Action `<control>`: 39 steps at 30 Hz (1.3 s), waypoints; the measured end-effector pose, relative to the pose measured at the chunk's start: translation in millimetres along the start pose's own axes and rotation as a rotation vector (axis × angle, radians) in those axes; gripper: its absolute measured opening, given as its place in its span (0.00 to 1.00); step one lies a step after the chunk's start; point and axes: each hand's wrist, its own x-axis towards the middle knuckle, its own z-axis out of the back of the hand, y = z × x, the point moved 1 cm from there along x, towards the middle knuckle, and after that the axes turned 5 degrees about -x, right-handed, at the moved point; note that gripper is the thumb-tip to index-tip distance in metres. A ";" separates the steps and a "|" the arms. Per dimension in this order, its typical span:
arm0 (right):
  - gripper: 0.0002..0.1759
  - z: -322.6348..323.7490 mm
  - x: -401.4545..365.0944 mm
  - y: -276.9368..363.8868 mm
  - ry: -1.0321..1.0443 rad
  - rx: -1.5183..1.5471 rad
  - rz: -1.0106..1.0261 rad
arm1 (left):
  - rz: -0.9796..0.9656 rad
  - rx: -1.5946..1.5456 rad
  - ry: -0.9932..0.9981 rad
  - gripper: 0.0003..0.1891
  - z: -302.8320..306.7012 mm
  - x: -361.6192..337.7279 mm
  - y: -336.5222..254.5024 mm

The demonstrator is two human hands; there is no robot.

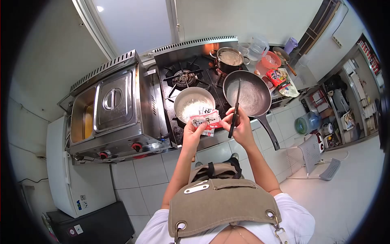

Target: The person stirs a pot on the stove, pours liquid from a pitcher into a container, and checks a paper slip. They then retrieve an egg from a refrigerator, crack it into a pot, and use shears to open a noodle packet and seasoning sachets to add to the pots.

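Above the front edge of the stove, my left hand is closed on a red and white seasoning packet. My right hand is wrapped round a dark knife, its blade pointing up and away over the frying pan. The packet's right end lies close to my right fingers; whether they touch it I cannot tell. Just behind the packet, a light pot with bubbling liquid sits on the front left burner. To the right stands a dark frying pan with cloudy liquid, its handle pointing toward the front right.
A steel pot stands on the back right burner. Right of the stove are a red bowl, red food packages and a clear jug. A lidded steel warmer is at left. A chair stands at right.
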 end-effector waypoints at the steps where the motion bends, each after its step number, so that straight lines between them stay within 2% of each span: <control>1: 0.16 -0.1 3.7 1.2 0.000 0.000 -0.002 | 0.001 -0.001 -0.001 0.13 1.2 0.7 -2.3; 3: 0.17 -1.0 10.9 3.2 -0.071 -0.013 0.077 | 0.162 0.149 0.156 0.14 6.3 2.0 -6.4; 5: 0.18 -0.7 17.2 2.5 -0.082 -0.009 0.078 | 0.189 0.175 0.140 0.12 14.5 5.6 2.0; 7: 0.22 0.2 19.7 9.2 0.036 -0.304 0.111 | 0.102 -0.001 -0.057 0.11 22.5 11.6 4.3; 8: 0.25 1.6 18.3 18.5 0.157 -0.336 -0.033 | 0.143 0.040 -0.136 0.11 25.5 12.6 -6.3; 9: 0.32 5.3 17.3 14.8 0.228 -0.367 -0.054 | 0.112 0.070 -0.169 0.11 34.2 16.3 -8.9; 11: 0.34 12.0 15.3 6.6 0.480 -0.395 -0.197 | 0.013 0.027 -0.205 0.11 37.4 20.7 -22.2; 15: 0.36 14.4 7.8 -3.7 0.704 -0.412 -0.208 | -0.074 0.071 -0.252 0.12 45.4 29.5 -33.5; 20: 0.35 13.2 11.4 5.3 0.693 -0.488 -0.238 | -0.008 0.101 -0.181 0.12 45.1 31.8 -30.8; 23: 0.31 15.4 13.9 7.1 0.667 -0.444 -0.220 | -0.014 0.088 -0.155 0.11 42.9 33.5 -29.2; 26: 0.22 18.9 15.5 7.2 0.695 -0.370 -0.286 | 0.029 0.142 -0.139 0.11 43.3 35.8 -31.4; 30: 0.25 20.1 14.0 9.1 0.716 -0.373 -0.328 | 0.050 0.158 -0.122 0.11 37.8 36.2 -35.3; 35: 0.30 20.1 12.8 6.6 0.728 -0.423 -0.255 | 0.023 0.163 -0.138 0.11 30.2 35.6 -34.3; 39: 0.29 22.2 11.7 2.3 0.714 -0.394 -0.214 | 0.026 0.147 -0.093 0.11 29.5 35.1 -30.3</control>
